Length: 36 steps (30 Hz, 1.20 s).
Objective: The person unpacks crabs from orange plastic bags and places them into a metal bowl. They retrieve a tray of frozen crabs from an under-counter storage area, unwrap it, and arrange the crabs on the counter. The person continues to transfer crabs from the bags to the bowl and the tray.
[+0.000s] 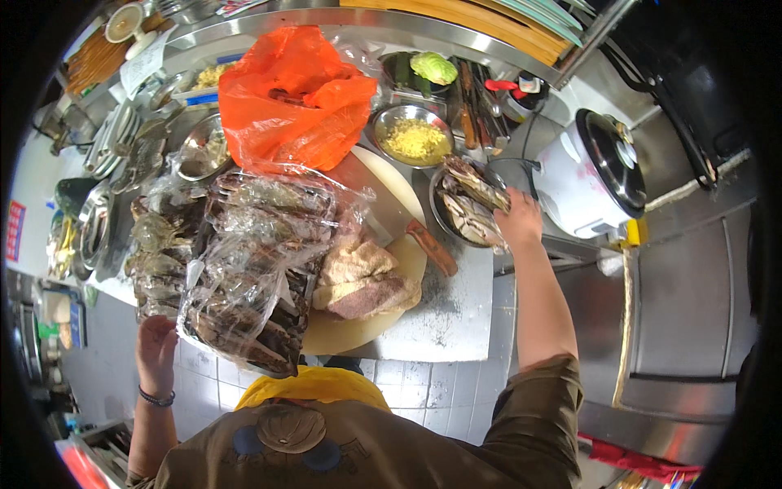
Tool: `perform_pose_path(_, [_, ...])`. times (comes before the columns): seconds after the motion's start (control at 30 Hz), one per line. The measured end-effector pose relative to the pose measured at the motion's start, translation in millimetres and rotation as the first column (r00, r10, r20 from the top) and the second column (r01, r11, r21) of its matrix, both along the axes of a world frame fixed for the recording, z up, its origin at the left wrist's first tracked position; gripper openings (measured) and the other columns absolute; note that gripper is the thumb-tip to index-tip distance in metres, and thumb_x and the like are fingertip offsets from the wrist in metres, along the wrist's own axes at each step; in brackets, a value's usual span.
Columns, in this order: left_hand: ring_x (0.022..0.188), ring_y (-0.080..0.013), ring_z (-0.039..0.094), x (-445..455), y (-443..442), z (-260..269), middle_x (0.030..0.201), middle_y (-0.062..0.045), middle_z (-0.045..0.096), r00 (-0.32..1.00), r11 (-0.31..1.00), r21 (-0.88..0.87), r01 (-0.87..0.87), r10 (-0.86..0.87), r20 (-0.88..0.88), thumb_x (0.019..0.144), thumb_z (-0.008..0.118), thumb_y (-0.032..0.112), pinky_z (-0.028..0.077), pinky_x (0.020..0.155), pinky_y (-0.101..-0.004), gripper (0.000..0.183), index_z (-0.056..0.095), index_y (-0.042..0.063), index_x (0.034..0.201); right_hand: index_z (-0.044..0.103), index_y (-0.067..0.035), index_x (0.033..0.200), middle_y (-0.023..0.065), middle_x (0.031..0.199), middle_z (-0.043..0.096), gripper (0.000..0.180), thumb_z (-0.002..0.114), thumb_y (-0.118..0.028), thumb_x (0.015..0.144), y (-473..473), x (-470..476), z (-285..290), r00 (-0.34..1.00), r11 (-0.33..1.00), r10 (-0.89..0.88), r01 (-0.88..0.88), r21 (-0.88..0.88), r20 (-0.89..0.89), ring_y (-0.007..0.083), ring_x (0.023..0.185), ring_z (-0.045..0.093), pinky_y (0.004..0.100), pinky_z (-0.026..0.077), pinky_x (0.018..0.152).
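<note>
My right hand [520, 219] reaches over the right rim of a metal bowl [435, 211]. Its bent fingers touch the pale and dark seafood pieces [467, 211] heaped inside; whether they grip a piece or the rim is unclear. At the lower left, my left hand [157, 348] has curled fingers by the front end of a row of seafood, apparently crabs [160, 269], and its grip cannot be made out. Beside that row lies a tray of similar dark seafood [244, 333] under crumpled clear film [256, 269]. A bunched cloth [360, 278] sits on the round cutting board [400, 183].
A cleaver with a wooden handle [432, 247] lies at the board's right edge. Behind stand an orange plastic bag [299, 110] and a bowl of chopped yellow food [416, 139]. A rice cooker [571, 177] stands right of my right hand. Stacked plates [116, 137] are at far left.
</note>
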<state>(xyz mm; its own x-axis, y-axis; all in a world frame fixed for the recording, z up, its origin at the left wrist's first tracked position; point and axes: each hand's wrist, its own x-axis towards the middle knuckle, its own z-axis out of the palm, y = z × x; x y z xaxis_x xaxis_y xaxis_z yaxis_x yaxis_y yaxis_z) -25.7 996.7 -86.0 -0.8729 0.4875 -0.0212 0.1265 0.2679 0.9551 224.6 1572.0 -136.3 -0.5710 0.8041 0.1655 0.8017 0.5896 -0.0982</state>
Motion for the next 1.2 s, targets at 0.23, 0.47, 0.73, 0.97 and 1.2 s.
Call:
perform_pose_path(0.23, [0.09, -0.0141, 0.053, 30.2, -0.4, 11.3, 0.096, -0.007, 0.053, 0.991, 0.951, -0.294, -0.094, 0.061, -0.121, 0.077, 0.051, -0.008, 0.043, 0.08, -0.0255, 0.03, 0.046, -0.001, 0.105, 0.037, -0.019, 0.127, 0.0053, 0.126, 0.045, 0.068, 0.059, -0.048, 0.069, 22.6, -72.4, 3.9, 0.84, 0.953, -0.022, 0.182, -0.243, 0.543, 0.0258, 0.114, 0.045, 0.0445, 0.036, 0.09])
perform_pose_path(0.47, [0.092, -0.0132, 0.052, 46.6, -4.3, 26.1, 0.098, -0.006, 0.054, 0.992, 0.951, -0.28, -0.128, 0.128, -0.02, 0.078, 0.053, -0.005, 0.042, 0.083, -0.0265, 0.028, 0.049, 0.001, 0.104, 0.046, -0.01, 0.106, 0.0153, 0.107, 0.056, 0.047, 0.06, -0.033, 0.067, 42.7, -64.3, -10.6, 0.897, 0.975, 0.157, -0.075, -0.208, 0.413, 0.0333, 0.099, 0.052, 0.0406, 0.041, 0.082])
perform_pose_path(0.73, [0.092, -0.021, 0.054, 15.4, 97.5, 45.2, 0.097, -0.01, 0.055, 0.867, 0.866, -0.468, 0.175, -0.361, -0.343, 0.072, 0.064, 0.008, 0.045, 0.08, -0.0311, 0.029, 0.055, 0.004, 0.099, 0.049, -0.004, 0.1, 0.0195, 0.098, 0.057, 0.04, 0.061, -0.022, 0.066, 40.4, -47.5, 17.7, 0.916, 0.96, 0.251, -0.195, -0.201, 0.313, 0.0366, 0.091, 0.054, 0.0413, 0.042, 0.077])
perform_pose_path(0.97, [0.11, -0.0258, 0.039, 30.3, 257.9, 18.0, 0.113, -0.009, 0.047, 0.662, 0.587, -0.798, 0.133, -0.652, -0.37, 0.068, 0.064, 0.045, 0.035, 0.088, -0.0418, 0.058, 0.051, 0.008, 0.111, 0.049, -0.002, 0.098, 0.0194, 0.089, 0.059, 0.037, 0.061, -0.018, 0.066, 26.6, -21.8, 59.6, 0.959, 0.946, 0.254, -0.218, -0.242, 0.127, 0.0346, 0.085, 0.055, 0.0379, 0.043, 0.075])
perform_pose_path(1.2, [0.098, -0.0211, 0.049, 26.9, 311.5, -25.8, 0.096, -0.005, 0.057, 0.604, 0.604, -0.785, 0.136, -0.679, -0.417, 0.072, 0.054, 0.03, 0.038, 0.079, -0.0396, 0.026, 0.062, 0.011, 0.089, 0.05, 0.001, 0.103, 0.0088, 0.09, 0.058, 0.038, 0.059, -0.012, 0.069, -9.6, 12.2, 97.1, 0.898, 0.741, 0.25, -0.418, -0.526, -0.362, 0.0172, 0.081, 0.053, 0.0285, 0.041, 0.076])
